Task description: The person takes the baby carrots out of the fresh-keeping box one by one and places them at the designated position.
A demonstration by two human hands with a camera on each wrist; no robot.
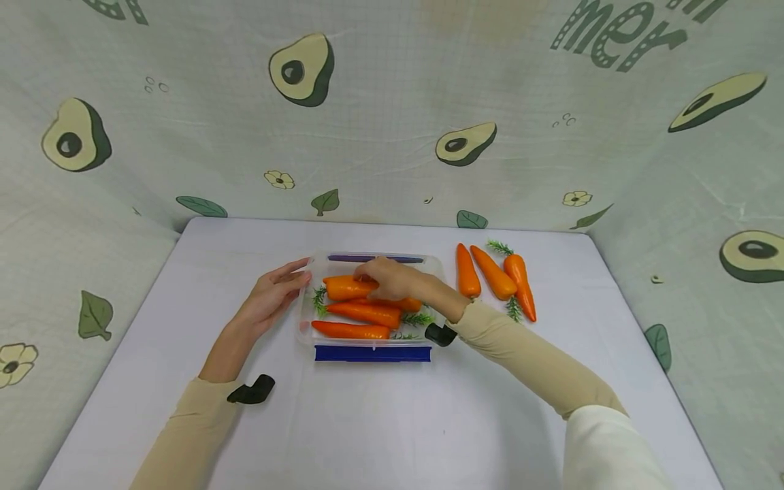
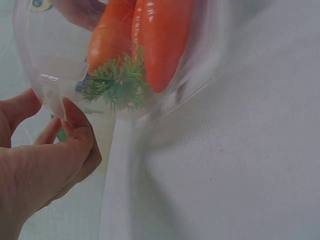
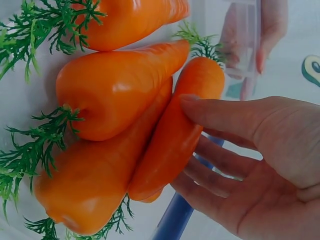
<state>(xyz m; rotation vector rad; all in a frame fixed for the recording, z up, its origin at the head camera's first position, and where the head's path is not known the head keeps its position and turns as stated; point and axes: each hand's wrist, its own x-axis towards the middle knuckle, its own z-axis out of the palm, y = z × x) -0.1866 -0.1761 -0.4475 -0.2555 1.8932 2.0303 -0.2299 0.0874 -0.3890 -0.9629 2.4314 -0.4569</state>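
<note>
A clear plastic container [image 1: 367, 344] with blue latches holds several orange toy carrots, some with green leafy tops. My left hand [image 1: 269, 296] is at its left end; in the left wrist view, the thumb and fingers pinch the container's rim and end flap [image 2: 62, 69]. Inside the container, my right hand [image 1: 392, 278] grips a carrot [image 3: 175, 135] at the back of the pile, thumb on one side and fingers on the other. That carrot lies against other carrots [image 3: 120, 90]. The right hand and wrist partly cover the carrots in the head view.
Right of the container, three more carrots lie on the white table: one [image 1: 467, 272] close by, one [image 1: 493, 273] in the middle and one [image 1: 520, 289] farthest right. The front blue latch [image 1: 373, 353] hangs down. Behind the table hangs an avocado-print cloth [image 1: 380, 136].
</note>
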